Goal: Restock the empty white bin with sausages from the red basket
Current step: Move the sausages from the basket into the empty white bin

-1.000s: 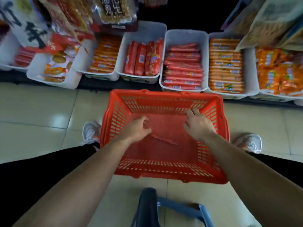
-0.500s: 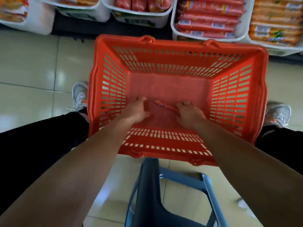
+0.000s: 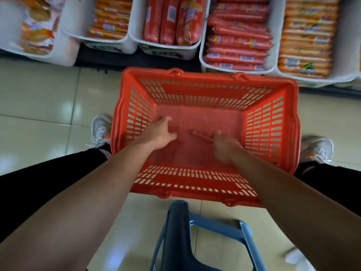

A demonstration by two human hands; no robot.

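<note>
The red basket [image 3: 271,130] stands on the floor between my feet. One thin red sausage [image 3: 200,135] lies on its bottom, and my right hand [image 3: 224,146] has its fingers closed on the sausage's near end. My left hand [image 3: 159,133] rests inside the basket to the left, fingers apart and holding nothing. Just beyond the basket stands a white bin [image 3: 204,61] filled with rows of red sausages [image 3: 237,41].
More white bins line the low shelf: thick red sausage packs [image 3: 170,20], orange packs [image 3: 110,20] on the left and orange packs [image 3: 306,38] on the right. A blue stool [image 3: 181,231] stands under me. My shoes [image 3: 100,130] flank the basket on the tiled floor.
My head tilted down, then back up a little, so the shelf bins returned to view. My right hand closed on the last sausage; my left hand moved away from it to the left.
</note>
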